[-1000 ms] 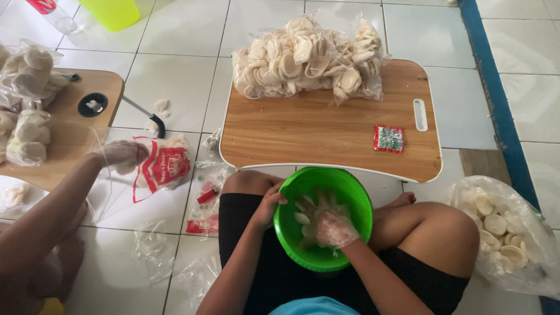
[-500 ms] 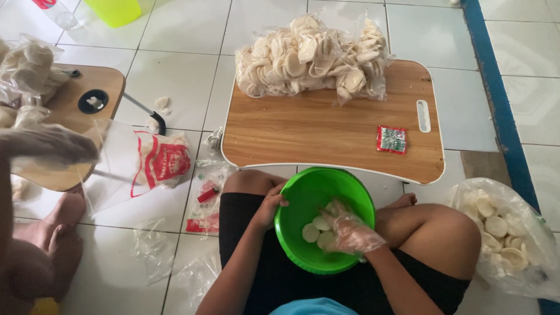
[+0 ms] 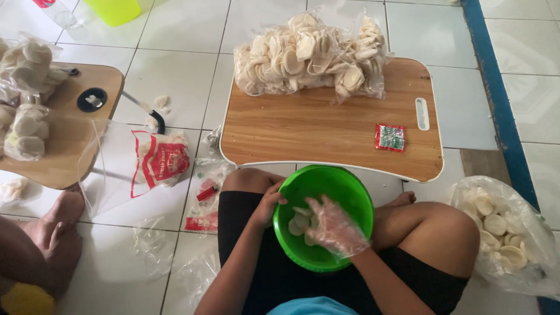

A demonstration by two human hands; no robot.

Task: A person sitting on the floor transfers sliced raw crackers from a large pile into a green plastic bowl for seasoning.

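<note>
So the green bowl sits right in the person's lap, wedged between crossed legs, which makes sense since it keeps it from sliding on the tile and puts it close under both hands. A few pale round crackers lie at the bottom. The right hand wears a thin clear plastic glove, probably to keep the food clean, and it's down inside the bowl with fingers spread loosely apart over the crackers; I can't tell if it actually has one pinched. The left hand is bare and curled on the bowl's near rim, thumb hooked over, steadying it.

Just past the knees there's a low wooden lap table, handy as a work surface at sitting height. At its far edge a heap of bagged crackers is piled up, and a little red-and-green sachet lies alone toward the right side. On the floor to the right, an open clear bag of crackers rests beside the knee, within easy reach.

Off to the left, loose plastic bags with red print are scattered on the tile, and a second wooden table holds more filled bags. Another person's foot shows at the lower left.
</note>
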